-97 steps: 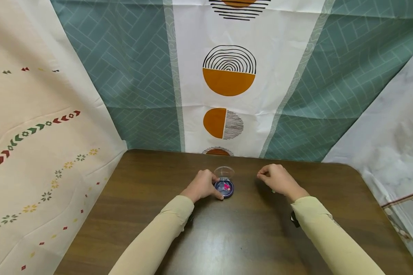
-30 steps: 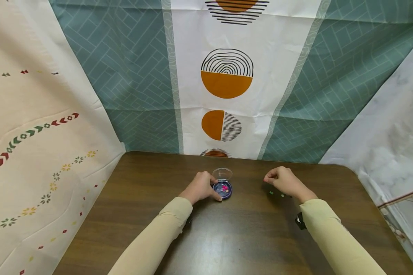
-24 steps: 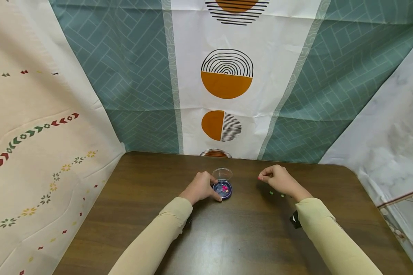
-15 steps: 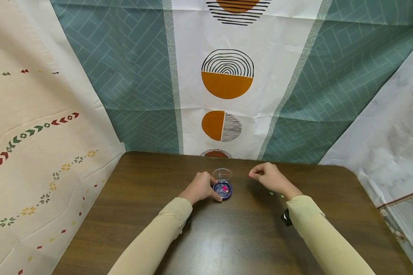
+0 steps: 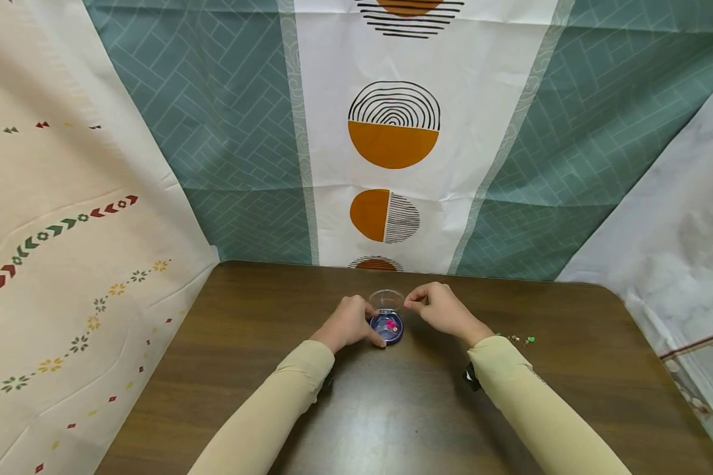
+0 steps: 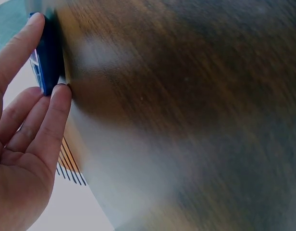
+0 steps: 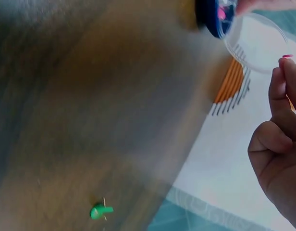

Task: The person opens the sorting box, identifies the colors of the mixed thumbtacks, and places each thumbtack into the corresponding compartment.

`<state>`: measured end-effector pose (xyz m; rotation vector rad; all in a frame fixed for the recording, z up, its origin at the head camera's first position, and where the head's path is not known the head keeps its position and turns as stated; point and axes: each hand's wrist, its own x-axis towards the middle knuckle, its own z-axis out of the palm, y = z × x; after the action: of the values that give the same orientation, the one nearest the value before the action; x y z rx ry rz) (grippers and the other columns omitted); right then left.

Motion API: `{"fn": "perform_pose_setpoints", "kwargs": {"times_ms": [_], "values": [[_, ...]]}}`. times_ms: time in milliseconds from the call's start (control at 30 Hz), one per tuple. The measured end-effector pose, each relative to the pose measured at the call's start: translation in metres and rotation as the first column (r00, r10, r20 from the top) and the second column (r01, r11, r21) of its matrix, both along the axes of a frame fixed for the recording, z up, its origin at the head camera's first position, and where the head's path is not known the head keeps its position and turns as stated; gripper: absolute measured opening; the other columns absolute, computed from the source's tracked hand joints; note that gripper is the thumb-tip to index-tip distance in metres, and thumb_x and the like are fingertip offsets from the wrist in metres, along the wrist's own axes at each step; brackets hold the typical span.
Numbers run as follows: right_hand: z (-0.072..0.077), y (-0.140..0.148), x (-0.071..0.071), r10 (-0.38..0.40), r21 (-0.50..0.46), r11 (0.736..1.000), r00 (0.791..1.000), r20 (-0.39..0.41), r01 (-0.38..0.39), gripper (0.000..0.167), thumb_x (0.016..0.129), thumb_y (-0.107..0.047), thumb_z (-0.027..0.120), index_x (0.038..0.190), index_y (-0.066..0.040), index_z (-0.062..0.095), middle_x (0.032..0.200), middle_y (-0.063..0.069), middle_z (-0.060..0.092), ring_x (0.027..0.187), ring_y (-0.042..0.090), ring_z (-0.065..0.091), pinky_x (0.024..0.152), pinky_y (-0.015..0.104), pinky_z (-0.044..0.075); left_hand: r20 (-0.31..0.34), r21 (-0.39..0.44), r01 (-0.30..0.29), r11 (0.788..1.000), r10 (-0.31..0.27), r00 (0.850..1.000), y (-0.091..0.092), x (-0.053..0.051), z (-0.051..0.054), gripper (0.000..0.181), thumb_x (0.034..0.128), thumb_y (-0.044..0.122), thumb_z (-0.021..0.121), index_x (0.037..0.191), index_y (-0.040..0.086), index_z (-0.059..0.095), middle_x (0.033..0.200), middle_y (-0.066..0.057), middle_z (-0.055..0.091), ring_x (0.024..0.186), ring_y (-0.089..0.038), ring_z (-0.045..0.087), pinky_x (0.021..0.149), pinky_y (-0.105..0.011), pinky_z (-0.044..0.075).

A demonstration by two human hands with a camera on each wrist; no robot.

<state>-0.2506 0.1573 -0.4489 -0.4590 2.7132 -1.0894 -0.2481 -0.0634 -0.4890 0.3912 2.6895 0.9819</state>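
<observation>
A small round dark-blue case [image 5: 396, 339] stands on the table, its clear lid [image 5: 386, 290] raised at the back. Several tiny pink pieces [image 5: 390, 324] lie inside. My left hand [image 5: 349, 321] holds the case from the left, with thumb and fingers on opposite sides of its blue wall [image 6: 51, 57]. To the right of the lid, my right hand [image 5: 442, 310] pinches a tiny pink piece [image 7: 287, 56] between thumb and index fingertips, above the table. The exact kind of this piece is too small to tell.
Right of the right forearm lie several tiny green and gold-coloured pieces [image 5: 531, 340]; a green one [image 7: 98, 211] shows a thin metal pin. The brown table [image 5: 261, 297] ends at a patterned cloth [image 5: 243, 165] behind. A black device [image 5: 471, 377] sits under the right wrist.
My right hand has moved left with the pink piece, from above the green pieces to beside the raised lid. My left hand has stayed on the case.
</observation>
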Motion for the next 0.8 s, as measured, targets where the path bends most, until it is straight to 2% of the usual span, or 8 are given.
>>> {"fn": "perform_pose_setpoints", "kwargs": {"times_ms": [167, 367, 533, 800], "values": [[-0.01, -0.01, 0.0, 0.013, 0.026, 1.0, 1.0, -0.002, -0.013, 0.015, 0.089, -0.023, 0.064, 0.09, -0.012, 0.073, 0.088, 0.006, 0.071, 0.067, 0.012, 0.055, 0.059, 0.027, 0.048, 0.0, 0.006, -0.001, 1.0, 0.001, 1.0, 0.0, 0.0, 0.002, 0.063, 0.0484, 0.038, 0.092, 0.103, 0.013, 0.073, 0.102, -0.001, 0.072, 0.094, -0.013, 0.063, 0.085, -0.03, 0.053], [-0.02, -0.02, 0.002, 0.033, 0.088, 0.996, 0.998, -0.053, -0.028, 0.01, 0.088, -0.02, 0.064, 0.087, -0.015, 0.073, 0.083, -0.005, 0.07, 0.072, 0.009, 0.056, 0.063, 0.026, 0.048, 0.004, 0.0, -0.002, 1.0, 0.002, 1.0, 0.0, -0.001, 0.001, 0.063, 0.0487, 0.039, 0.092, 0.103, 0.013, 0.073, 0.101, 0.0, 0.072, 0.095, -0.013, 0.063, 0.083, -0.029, 0.053], [-0.026, -0.025, 0.005, 0.041, 0.127, 0.991, 0.996, -0.074, -0.031, 0.01, 0.088, -0.02, 0.064, 0.088, -0.016, 0.073, 0.084, -0.008, 0.069, 0.075, 0.005, 0.058, 0.066, 0.025, 0.049, 0.014, 0.005, 0.0, 1.0, 0.0, 1.0, 0.001, -0.001, -0.001, 0.062, 0.0498, 0.038, 0.091, 0.104, 0.014, 0.073, 0.102, 0.001, 0.072, 0.093, -0.011, 0.063, 0.082, -0.029, 0.053], [-0.03, -0.027, 0.008, 0.034, 0.158, 0.987, 0.996, -0.082, -0.02, 0.008, 0.088, -0.023, 0.066, 0.087, -0.02, 0.073, 0.084, -0.011, 0.068, 0.079, 0.004, 0.059, 0.072, 0.027, 0.051, -0.052, -0.021, 0.03, 0.999, -0.031, 0.998, 0.0, -0.001, -0.002, 0.062, 0.0478, 0.039, 0.092, 0.101, 0.014, 0.074, 0.099, 0.002, 0.073, 0.09, -0.012, 0.063, 0.079, -0.026, 0.052]]}}
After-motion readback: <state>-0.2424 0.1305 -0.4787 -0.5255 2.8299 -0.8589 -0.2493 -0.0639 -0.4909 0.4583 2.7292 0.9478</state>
